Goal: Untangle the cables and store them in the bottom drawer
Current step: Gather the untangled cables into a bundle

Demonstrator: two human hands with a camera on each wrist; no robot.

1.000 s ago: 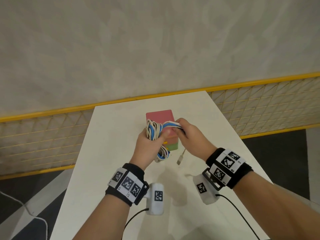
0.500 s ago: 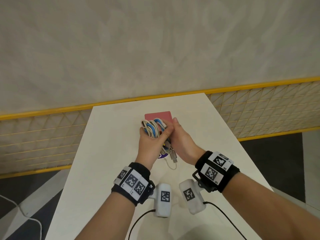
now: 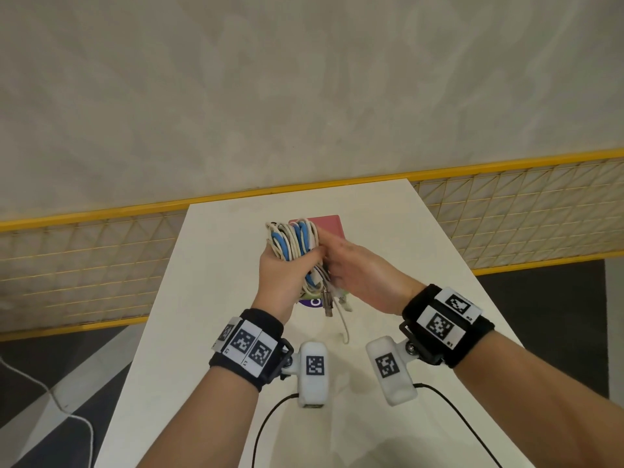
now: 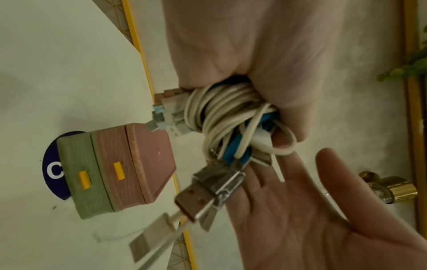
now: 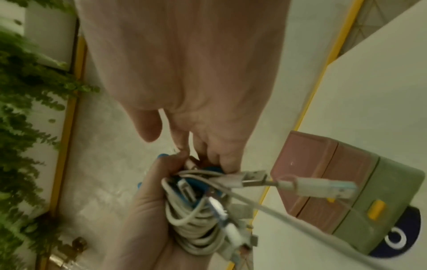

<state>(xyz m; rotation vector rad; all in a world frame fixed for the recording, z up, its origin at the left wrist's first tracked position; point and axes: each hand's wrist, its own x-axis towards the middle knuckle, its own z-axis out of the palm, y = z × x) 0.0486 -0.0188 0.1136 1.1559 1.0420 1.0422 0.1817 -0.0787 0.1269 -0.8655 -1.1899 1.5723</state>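
White-blue cable bundle (image 3: 293,243) in left grip (image 3: 287,276), right grip (image 3: 358,275) flat alongside

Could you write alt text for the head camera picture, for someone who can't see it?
The left hand grips a bundle of white and blue cables above a white table, the right hand touching it. A small pink drawer box sits behind.

Left hand (image 3: 283,272) fisted, fingers (image 4: 289,117) curled tight; right hand (image 3: 359,275) alongside, touching, fingers straight
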